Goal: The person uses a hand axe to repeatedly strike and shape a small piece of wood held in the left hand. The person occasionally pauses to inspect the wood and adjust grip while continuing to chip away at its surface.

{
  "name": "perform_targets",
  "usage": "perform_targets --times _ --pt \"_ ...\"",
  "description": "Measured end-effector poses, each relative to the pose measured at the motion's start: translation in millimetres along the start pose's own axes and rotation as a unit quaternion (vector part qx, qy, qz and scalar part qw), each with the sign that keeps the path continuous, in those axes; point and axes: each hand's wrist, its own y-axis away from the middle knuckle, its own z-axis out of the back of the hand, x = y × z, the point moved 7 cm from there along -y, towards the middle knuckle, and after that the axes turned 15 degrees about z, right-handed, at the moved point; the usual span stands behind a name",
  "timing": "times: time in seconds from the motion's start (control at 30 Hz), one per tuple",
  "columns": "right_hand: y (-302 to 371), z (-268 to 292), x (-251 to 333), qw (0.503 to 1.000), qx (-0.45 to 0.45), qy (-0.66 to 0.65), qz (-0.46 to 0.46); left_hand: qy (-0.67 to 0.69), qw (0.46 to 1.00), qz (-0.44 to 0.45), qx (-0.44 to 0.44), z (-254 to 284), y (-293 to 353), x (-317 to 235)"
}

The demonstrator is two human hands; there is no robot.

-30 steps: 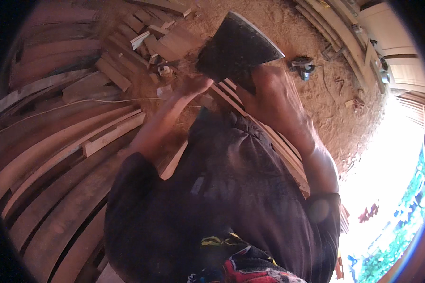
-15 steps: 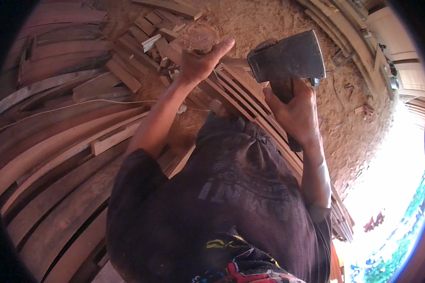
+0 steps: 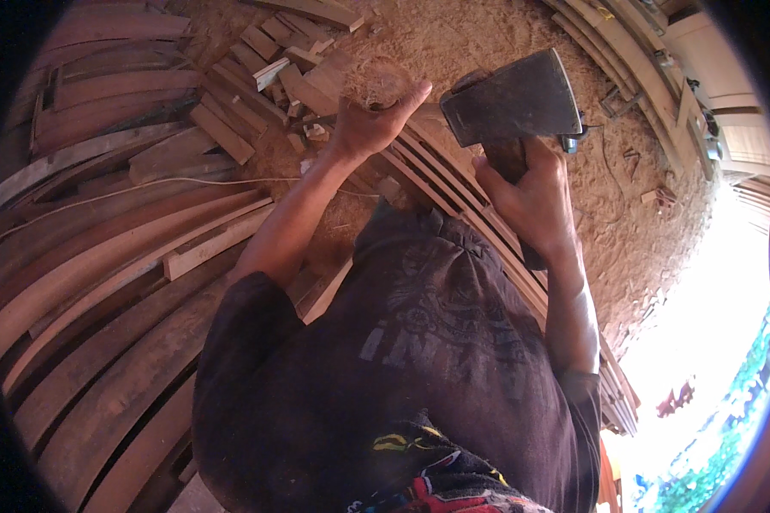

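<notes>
My right hand [image 3: 530,192] is wrapped round the dark handle of an axe [image 3: 512,101], close below the head. The broad grey axe head stands above the fist, its pale cutting edge facing right. Left of it, my left hand [image 3: 372,128] closes round a round wooden piece [image 3: 378,81] with a rough, fibrous top, the thumb stretched out to the right. The lower part of that piece is hidden behind the hand. A short gap lies between the axe head and my left thumb.
Long boards [image 3: 120,376] are stacked on the left. Wood offcuts [image 3: 269,77] lie at the far left on the sawdust-covered ground [image 3: 453,34]. Long thin strips [image 3: 453,184] run diagonally below my hands. A metal clamp [image 3: 622,104] lies at the right near curved-looking timbers [image 3: 612,43].
My left hand and the round wooden piece have shifted slightly right. The axe head has moved a little left and tilted slightly. Both grips stay the same.
</notes>
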Motion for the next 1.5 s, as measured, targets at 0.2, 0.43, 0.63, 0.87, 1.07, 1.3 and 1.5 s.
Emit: perform_targets --times 0.2,0.43,0.63,0.87,1.07,1.3,1.5 --pt "-10.2 11.8 27.9 0.997 -0.05 -0.024 0.043 -0.093 0.995 -0.044 0.003 -4.2 7.1 6.0" --pt "-21.6 -45.6 54.4 0.963 0.136 0.146 0.18 0.051 0.974 0.172 -0.138 19.8 29.3 98.6" --pt "-30.4 -9.4 77.4 0.957 0.058 0.083 0.272 -0.145 0.982 -0.107 -0.049 -7.5 21.1 31.3" --pt "-26.0 -48.1 60.7 0.956 0.159 0.164 0.184 -0.154 0.984 -0.084 -0.024 -15.9 31.6 95.9" --pt "-13.6 -24.8 43.6 0.985 0.047 0.021 0.166 -0.219 0.969 -0.093 -0.072 2.4 23.2 69.2" --pt "1.2 1.6 11.6 0.991 -0.042 -0.096 0.077 0.059 0.968 0.24 -0.039 21.5 -7.3 27.7" --pt "30.7 10.8 -10.5 0.993 -0.04 -0.083 -0.072 0.205 0.962 0.151 0.097 7.8 -9.7 -3.7"
